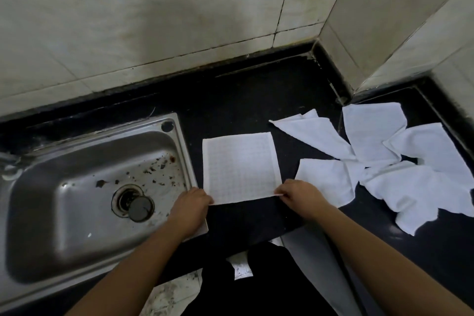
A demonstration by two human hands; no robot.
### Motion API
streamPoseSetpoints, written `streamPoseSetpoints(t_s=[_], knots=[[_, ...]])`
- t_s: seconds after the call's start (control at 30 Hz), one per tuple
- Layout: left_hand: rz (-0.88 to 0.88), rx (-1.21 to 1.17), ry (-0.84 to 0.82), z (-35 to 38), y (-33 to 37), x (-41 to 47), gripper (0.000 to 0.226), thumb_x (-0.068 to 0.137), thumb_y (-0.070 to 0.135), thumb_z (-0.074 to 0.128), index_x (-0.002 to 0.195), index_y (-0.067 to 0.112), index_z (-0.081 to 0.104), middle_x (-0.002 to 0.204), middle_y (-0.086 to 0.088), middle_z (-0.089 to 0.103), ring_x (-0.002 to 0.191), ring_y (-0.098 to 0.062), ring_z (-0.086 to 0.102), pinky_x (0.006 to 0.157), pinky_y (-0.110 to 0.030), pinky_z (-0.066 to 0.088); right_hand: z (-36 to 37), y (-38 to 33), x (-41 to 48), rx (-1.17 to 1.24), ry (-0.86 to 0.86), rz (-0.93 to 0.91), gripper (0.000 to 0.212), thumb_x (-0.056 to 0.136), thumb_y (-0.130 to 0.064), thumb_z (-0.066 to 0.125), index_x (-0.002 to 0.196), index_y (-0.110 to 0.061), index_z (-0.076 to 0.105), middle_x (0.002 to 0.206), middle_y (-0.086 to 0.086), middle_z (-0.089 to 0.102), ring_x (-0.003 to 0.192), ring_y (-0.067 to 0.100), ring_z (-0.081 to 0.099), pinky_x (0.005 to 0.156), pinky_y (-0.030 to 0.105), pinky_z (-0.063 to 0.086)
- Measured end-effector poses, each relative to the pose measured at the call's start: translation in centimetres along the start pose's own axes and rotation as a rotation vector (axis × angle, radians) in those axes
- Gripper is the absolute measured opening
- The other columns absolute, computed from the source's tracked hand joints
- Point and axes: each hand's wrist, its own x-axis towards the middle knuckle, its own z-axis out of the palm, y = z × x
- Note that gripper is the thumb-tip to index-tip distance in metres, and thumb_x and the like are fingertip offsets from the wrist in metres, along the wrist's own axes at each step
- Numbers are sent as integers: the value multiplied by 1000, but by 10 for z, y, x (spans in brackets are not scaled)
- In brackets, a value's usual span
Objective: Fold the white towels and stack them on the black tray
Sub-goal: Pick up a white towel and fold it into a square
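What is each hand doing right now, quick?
Left hand: pinching the near left corner of the flat white towel.
Right hand: pinching the near right corner of the same towel.

Sink (51, 213) cut off at left edge; towel pile (400, 182) clipped at right edge, overlapping layers partly hidden.

Black countertop (243, 100), flat white towel (239, 167), loose towels (400, 161), inset steel sink (84, 187)
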Motion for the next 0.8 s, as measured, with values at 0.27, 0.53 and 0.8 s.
streamPoseSetpoints(t_s=[0.27, 0.53, 0.8], knots=[[-422, -651, 90, -55, -18, 55, 18, 89, 11, 69, 107, 14, 68, 96, 0, 65, 91, -14, 61, 75, -21, 48, -37, 7, 46, 653, 171, 263, 23, 92, -20, 71, 115, -19, 73, 100, -5, 72, 96, 11, 66, 86, 19, 49], [-707, -1069, 360, -57, -28, 114, 12, 90, 13, 69, 102, 16, 68, 98, -2, 67, 93, -19, 64, 82, -35, 55, -50, 5, 109, 1054, 361, 436, 18, 88, -25, 76, 106, -21, 74, 93, -10, 70, 89, 4, 64, 90, 24, 50], [-714, -961, 488, -48, -35, 135, 15, 92, 13, 67, 107, 12, 68, 95, 2, 65, 92, -14, 61, 86, -30, 50, -46, 5, 138, 892, 399, 436, 23, 92, -28, 71, 113, -19, 73, 97, -8, 67, 87, 2, 59, 84, 14, 41]])
